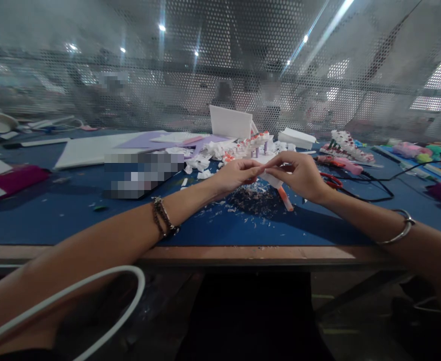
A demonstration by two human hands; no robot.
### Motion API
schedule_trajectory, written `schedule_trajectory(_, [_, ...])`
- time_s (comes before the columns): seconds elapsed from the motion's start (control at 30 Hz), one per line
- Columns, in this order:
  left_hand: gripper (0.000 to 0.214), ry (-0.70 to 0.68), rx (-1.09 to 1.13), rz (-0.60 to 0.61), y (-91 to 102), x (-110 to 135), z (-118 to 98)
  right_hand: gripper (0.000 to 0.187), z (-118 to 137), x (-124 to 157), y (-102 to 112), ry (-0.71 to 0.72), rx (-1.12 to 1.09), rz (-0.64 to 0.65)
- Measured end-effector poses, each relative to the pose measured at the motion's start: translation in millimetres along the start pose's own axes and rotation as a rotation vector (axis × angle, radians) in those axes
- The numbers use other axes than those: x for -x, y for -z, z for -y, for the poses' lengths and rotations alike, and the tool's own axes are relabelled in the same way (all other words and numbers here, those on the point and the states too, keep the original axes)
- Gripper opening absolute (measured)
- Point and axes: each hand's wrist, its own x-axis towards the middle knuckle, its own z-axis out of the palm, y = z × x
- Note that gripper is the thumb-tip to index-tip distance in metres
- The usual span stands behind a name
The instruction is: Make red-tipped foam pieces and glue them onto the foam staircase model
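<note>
My left hand (239,174) and my right hand (301,176) meet above the blue table (73,215), fingertips pinched together on a small white foam piece (270,177). My right hand also holds an orange-handled craft knife (285,199) that points down toward the table. A pile of small white and dark shavings (256,199) lies right under both hands. Just behind them stands a small white foam model with red bits and purple posts (248,145).
White foam boards (92,149) and purple sheets (145,140) lie at the back left, a pink object (12,181) at the left edge. Red scissors (331,180), a black cable (378,188), another foam model (346,144) and colourful things (416,150) fill the right. A perforated screen (220,65) backs the table.
</note>
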Motion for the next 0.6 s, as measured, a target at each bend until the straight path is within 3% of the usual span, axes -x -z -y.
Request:
schedule_trajectory(0.27, [0.019, -0.061, -0.098, -0.012, -2.7, 1.6, 2.5, 0.013, -2.3, -3.7, 0.9, 0.033, 0.181, 0.118])
schedule_trajectory(0.6, [0.019, -0.189, -0.213, -0.080, -4.9, 3.9, -3.6, 0.010, -0.2, -4.0, 1.6, 0.017, 0.175, 0.108])
